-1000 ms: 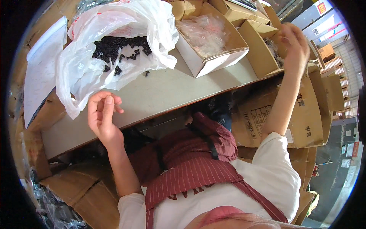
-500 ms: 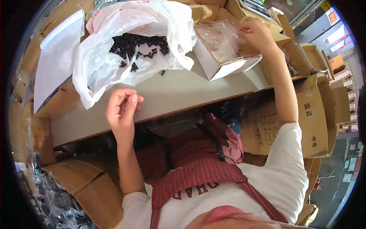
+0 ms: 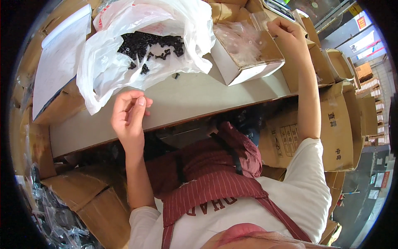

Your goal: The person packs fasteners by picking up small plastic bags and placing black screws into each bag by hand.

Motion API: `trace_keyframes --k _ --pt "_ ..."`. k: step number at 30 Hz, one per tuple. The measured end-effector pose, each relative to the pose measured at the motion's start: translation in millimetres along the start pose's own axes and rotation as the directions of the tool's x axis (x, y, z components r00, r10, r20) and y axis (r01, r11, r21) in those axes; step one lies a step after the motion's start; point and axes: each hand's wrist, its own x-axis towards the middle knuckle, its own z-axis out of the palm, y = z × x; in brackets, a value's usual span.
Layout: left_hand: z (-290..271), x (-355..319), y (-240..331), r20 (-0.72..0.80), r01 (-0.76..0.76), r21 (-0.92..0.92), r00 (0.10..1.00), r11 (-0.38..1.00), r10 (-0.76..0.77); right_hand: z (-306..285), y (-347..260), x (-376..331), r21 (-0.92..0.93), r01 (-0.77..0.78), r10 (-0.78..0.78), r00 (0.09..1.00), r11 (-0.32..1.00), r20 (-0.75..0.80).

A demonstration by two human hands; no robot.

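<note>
Here's the right hand point(image 3: 290, 37), out over the far right corner of the white cardboard box point(image 3: 257, 71), fingertips drawn together, by the look of it, on the edge of a clear bag point(image 3: 260, 20). Over on the other side, the left hand point(image 3: 129, 114) hovers above the front edge of the table point(image 3: 190, 95), thumb laid against curled fingers; whether anything is tucked inside, I cannot tell.

As for the score, the box already has a pile of clear packets point(image 3: 238, 43) in it, some showing small pale rings, while a good heap of black screws point(image 3: 141, 45) lies loose in the open white plastic bag point(image 3: 97, 70), so plenty looks left there. One stray screw point(image 3: 177, 76) (there's always one) sits on the tabletop just outside the bag.

The grey table runs at a slant, with a paper pad point(image 3: 58, 66) to the left of the bag. Around it, cardboard everywhere: a big brown carton point(image 3: 327, 133) beyond the right elbow, and plastic-wrapped goods point(image 3: 58, 220) down at lower left.
</note>
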Motion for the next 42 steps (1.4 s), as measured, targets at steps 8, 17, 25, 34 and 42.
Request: trace_keyframes --k 8,17,25,34,42 --pt "13.8 -4.2 4.3 0.123 -0.006 -0.029 0.992 1.0 0.009 57.7 -106.5 -67.0 0.094 0.395 -0.4 0.916 0.914 0.039" --pt "14.9 -9.0 15.8 -0.014 0.032 -0.199 0.999 0.979 -0.036 138.1 -117.3 -99.5 0.14 0.518 -0.534 0.79 0.844 0.302" --pt "-9.0 2.0 -0.8 -0.119 -0.1 0.164 0.986 0.981 0.121 188.6 -99.6 -85.1 -0.454 0.681 -0.604 0.727 0.575 0.325" --pt "-12.7 5.9 -13.5 -0.024 -0.13 0.387 0.988 0.913 0.151 190.1 -139.7 -70.8 -0.246 0.68 -0.594 0.728 0.691 0.342" --pt "-15.5 1.8 -6.2 -0.074 -0.079 0.512 0.988 0.855 0.136 249.6 -129.1 -29.4 -0.279 0.634 -0.543 0.768 0.722 0.34"
